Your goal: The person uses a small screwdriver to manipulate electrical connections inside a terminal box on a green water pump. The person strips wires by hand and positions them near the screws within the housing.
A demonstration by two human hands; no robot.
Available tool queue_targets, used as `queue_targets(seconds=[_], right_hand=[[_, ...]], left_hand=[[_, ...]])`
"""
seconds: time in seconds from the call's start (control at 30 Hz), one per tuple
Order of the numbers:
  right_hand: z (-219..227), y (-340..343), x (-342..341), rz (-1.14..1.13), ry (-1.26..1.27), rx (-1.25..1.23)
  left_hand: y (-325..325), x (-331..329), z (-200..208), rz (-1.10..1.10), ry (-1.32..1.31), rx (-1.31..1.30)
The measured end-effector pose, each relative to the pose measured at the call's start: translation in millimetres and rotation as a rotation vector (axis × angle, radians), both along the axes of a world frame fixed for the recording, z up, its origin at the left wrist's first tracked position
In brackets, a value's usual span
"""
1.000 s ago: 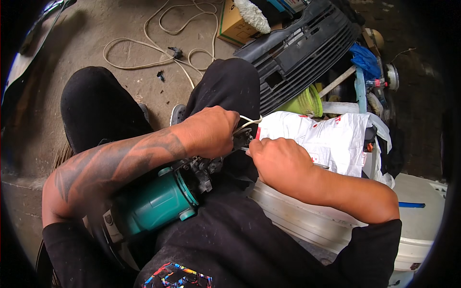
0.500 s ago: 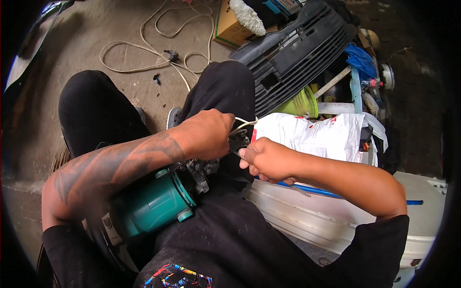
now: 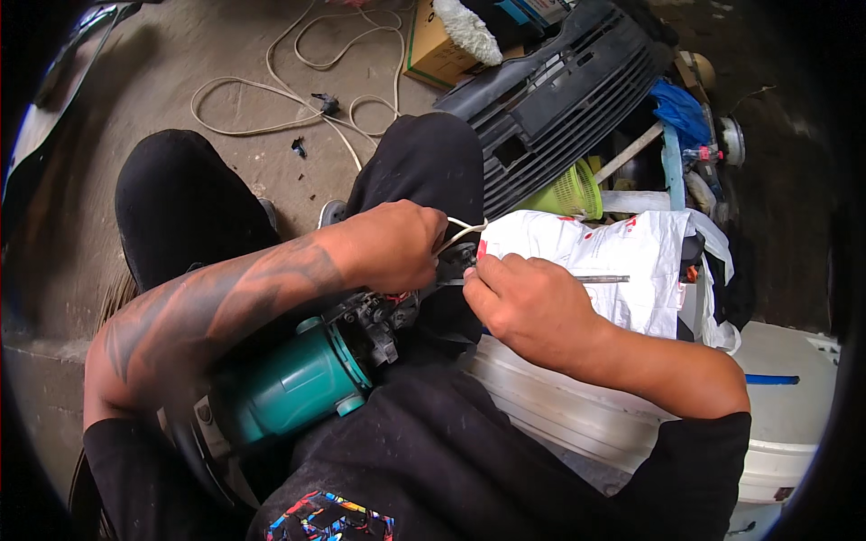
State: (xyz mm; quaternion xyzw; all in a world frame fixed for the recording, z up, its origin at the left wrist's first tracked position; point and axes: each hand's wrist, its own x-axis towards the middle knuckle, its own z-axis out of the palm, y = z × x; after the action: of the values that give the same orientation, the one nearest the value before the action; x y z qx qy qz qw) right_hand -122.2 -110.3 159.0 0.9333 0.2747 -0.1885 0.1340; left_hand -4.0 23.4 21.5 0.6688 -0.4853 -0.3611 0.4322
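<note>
Across my lap lies a teal power tool (image 3: 293, 383), its inner metal parts (image 3: 370, 320) and some red wire exposed at the end near my hands. My left hand (image 3: 397, 248) is closed over that end, its fingertips hidden underneath. A white cord (image 3: 465, 230) loops out beside its knuckles. In the fingers of my right hand (image 3: 523, 293) is a slim metal rod (image 3: 603, 279), lying level and sticking out to the right past the knuckles. A thin metal length also shows between the two hands, close to the exposed parts.
A white plastic bag (image 3: 586, 248) lies right of my knee, above a white lidded container (image 3: 564, 388) with a blue stick (image 3: 771, 380) on it. A black car grille (image 3: 559, 108) and a green basket (image 3: 577, 191) stand farther off. A pale cable (image 3: 271, 86) coils on the floor.
My right hand has turned over, now back up, and the rod shows to its right. My left hand stays almost in place on the tool.
</note>
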Motion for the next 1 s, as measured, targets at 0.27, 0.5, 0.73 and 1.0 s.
queue_targets(seconds=[0.27, 0.5, 0.73, 1.0], right_hand=[[-5.0, -2.5, -0.3, -0.003, -0.028, -0.003], [-4.1, -2.7, -1.7, -0.009, -0.014, -0.023], [-4.6, -1.8, -1.6, -0.010, -0.009, -0.031], [-12.9, 2.7, 2.2, 0.116, -0.077, -0.078]], left_hand=[[1.5, 1.1, 0.4, -0.007, -0.010, 0.019], [1.3, 2.6, 7.6, -0.007, 0.038, 0.094], [2.2, 2.5, 6.9, -0.006, 0.017, 0.069], [-0.9, -1.3, 0.7, 0.019, -0.025, 0.050]])
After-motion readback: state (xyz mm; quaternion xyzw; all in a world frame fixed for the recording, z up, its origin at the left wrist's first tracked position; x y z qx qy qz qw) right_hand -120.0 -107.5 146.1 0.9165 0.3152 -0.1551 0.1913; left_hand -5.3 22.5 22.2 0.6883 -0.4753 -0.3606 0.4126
